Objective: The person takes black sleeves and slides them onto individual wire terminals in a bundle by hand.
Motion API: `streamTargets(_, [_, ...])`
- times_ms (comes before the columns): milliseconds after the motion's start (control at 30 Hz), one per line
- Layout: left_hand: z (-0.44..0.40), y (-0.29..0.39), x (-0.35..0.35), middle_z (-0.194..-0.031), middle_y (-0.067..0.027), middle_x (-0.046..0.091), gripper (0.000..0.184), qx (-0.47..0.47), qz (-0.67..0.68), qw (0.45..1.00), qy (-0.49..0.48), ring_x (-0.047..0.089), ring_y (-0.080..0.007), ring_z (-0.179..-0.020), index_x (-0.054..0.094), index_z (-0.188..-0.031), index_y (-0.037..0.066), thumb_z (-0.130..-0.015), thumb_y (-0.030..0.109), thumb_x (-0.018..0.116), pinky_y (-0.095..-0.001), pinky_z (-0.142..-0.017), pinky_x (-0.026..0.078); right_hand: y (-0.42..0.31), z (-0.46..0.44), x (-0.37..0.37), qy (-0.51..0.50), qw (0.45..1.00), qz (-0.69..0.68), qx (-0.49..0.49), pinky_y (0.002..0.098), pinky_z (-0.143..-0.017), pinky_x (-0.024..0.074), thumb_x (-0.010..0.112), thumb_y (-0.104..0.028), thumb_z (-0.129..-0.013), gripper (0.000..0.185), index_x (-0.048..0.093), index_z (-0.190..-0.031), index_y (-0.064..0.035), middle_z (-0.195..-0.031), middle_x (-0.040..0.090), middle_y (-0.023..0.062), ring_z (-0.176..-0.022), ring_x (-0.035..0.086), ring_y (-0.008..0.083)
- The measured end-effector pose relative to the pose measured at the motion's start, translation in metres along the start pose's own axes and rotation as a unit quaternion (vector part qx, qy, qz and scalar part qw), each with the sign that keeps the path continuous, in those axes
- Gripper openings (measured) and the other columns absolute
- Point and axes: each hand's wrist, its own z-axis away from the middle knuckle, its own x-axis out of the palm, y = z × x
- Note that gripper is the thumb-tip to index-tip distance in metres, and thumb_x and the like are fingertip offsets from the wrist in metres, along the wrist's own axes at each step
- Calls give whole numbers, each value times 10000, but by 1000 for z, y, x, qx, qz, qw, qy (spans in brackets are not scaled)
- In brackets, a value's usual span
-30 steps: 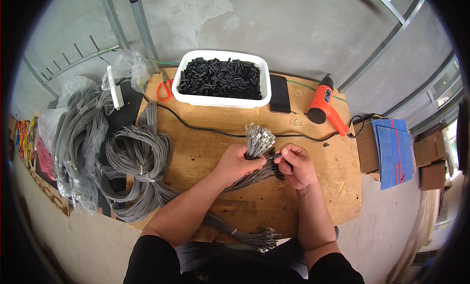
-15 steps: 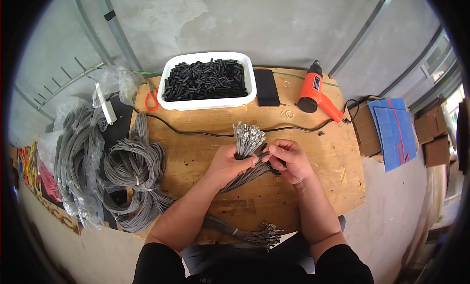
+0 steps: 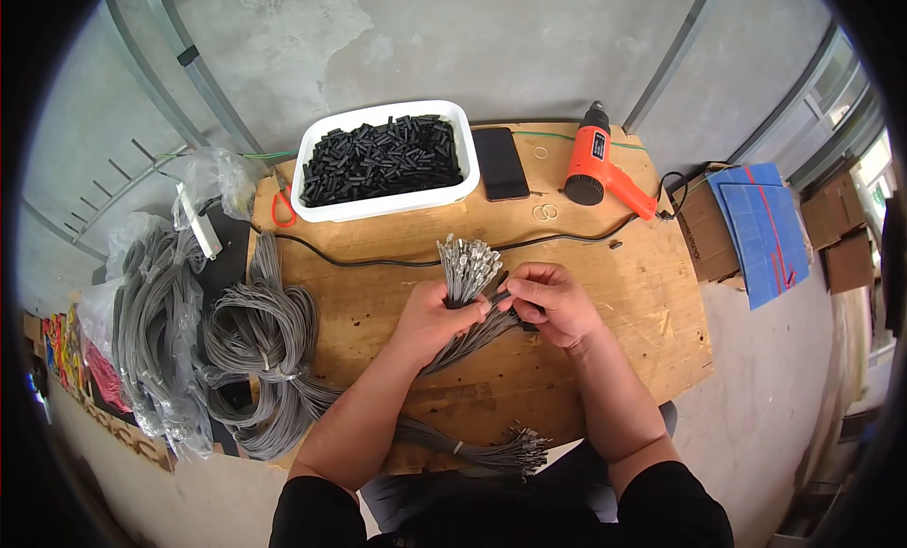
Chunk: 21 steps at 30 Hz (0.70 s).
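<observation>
My left hand [image 3: 427,323] is closed round a bundle of grey wires [image 3: 468,267] whose metal terminals fan out above the thumb. The rest of that bundle trails down toward the table behind my wrist. Close beside it, my right hand [image 3: 559,305] pinches a short black sleeve [image 3: 503,295] between thumb and forefinger, at the bundle's right edge. Whether a wire runs inside this sleeve I cannot tell. The other right fingers are curled, with something dark partly showing under them. Nearer my body lies a second tied wire bundle [image 3: 458,447], its terminals pointing right.
A white tub [image 3: 378,208] of black sleeves stands at the back beside a dark phone [image 3: 502,165]. To the right are an orange heat gun [image 3: 595,156] and rubber bands [image 3: 546,213]. A black cable [image 3: 416,263] crosses the table [image 3: 652,321]. Coiled grey wires [image 3: 260,335] lie left.
The view has turned slightly, so the tub and heat gun sit a little further left. Both hands keep nearly the same grip, the right still pinching the black sleeve by the bundle.
</observation>
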Motion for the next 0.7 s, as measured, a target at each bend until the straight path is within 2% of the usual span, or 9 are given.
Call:
streamTargets(167, [2, 2, 2, -781, -17, 667, 143, -3, -57, 998, -31, 554, -69, -627, 707, -937, 13, -871, 132, 750, -219, -570, 449, -9, 1, -9, 49, 998, -7, -43, 184, -459, 267, 684, -107, -916, 93, 689, -944, -19, -758, 666, 49, -510, 396, 30])
streamTargets(300, [1, -2, 2, -786, -19, 663, 178, -9, -72, 996, -51, 574, -78, -646, 707, -991, -7, -898, 143, 727, -222, -591, 471, -11, 2, -16, 53, 995, -34, -82, 183, -455, 249, 693, -103, -909, 107, 681, -963, -12, -795, 666, 40, -513, 395, 22])
streamTargets(367, [3, 2, 4, -787, -28, 661, 190, -14, -28, 999, -29, 586, -84, -655, 697, -1029, -26, -923, 131, 689, -230, -603, 483, -11, 3, -16, 55, 996, 2, -76, 174, -524, 363, 697, -89, -905, 144, 670, -1016, 0, -885, 678, 46, -605, 495, 39])
streamTargets(400, [3, 1, 4, -787, -28, 661, 190, -14, -30, 999, -29, 586, -84, -655, 697, -1029, -26, -923, 131, 689, -230, -603, 483, -12, 4, -12, 55, 996, 1, -77, 174, -524, 363, 697, -89, -905, 144, 670, -1016, 0, -885, 678, 46, -605, 495, 39])
streamTargets(467, [3, -1, 4, -783, -38, 659, 197, -11, -1, 1000, -23, 596, -94, -665, 684, -1053, -40, -939, 119, 658, -243, -619, 495, -14, 5, 3, 54, 995, 20, -79, 200, -694, 481, 692, -73, -912, 182, 656, -1068, 14, -960, 680, 56, -771, 594, 80])
streamTargets(500, [2, -3, 3, -783, -38, 659, 197, -11, -2, 1000, -24, 596, -94, -665, 684, -1053, -40, -939, 119, 658, -243, -619, 495, -11, 5, 5, 55, 995, 19, -80, 200, -694, 481, 692, -73, -912, 182, 656, -1068, 14, -960, 680, 56, -771, 594, 80])
streamTargets(567, [1, -5, 2, -800, -53, 670, 197, 2, 4, 999, -47, 604, -106, -671, 678, -1063, -45, -944, 108, 645, -254, -633, 508, -5, 3, 4, 44, 994, 49, -85, 246, -844, 506, 675, -59, -926, 186, 650, -1089, 25, -988, 679, 63, -904, 626, 117])
streamTargets(700, [1, -5, 2, -827, -68, 684, 195, -3, 17, 999, -34, 626, -119, -685, 674, -1069, -45, -943, 101, 646, -256, -637, 520, -2, 2, 2, 44, 992, 71, -95, 250, -793, 523, 670, -48, -929, 141, 663, -1047, 28, -925, 688, 63, -847, 639, 113])
